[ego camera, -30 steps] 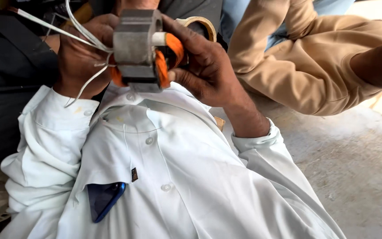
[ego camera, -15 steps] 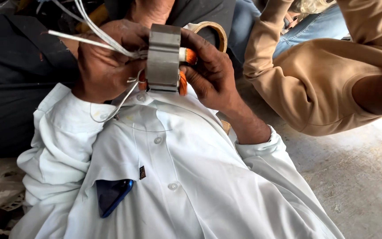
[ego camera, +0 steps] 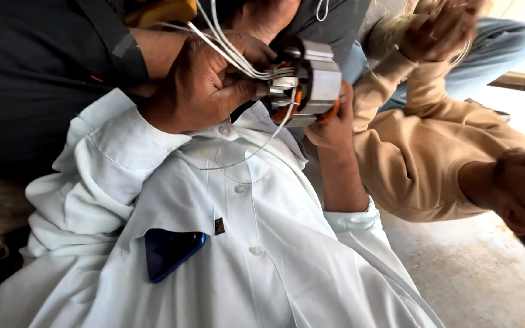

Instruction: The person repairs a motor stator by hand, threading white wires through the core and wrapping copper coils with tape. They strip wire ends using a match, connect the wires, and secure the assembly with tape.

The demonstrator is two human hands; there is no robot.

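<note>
Grey metal stator with orange windings, raised at chest height: gripped from beneath by right hand; white wires pinched in left hand.

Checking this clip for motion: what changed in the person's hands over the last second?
The grey metal motor core was turned in the grip, its flat face swinging from facing the camera to side-on. The left hand has closed over the white wires; the right hand has shifted to support the core from below. Both hands still hold it above the white shirt, and the blue phone is still in the pocket.
</note>
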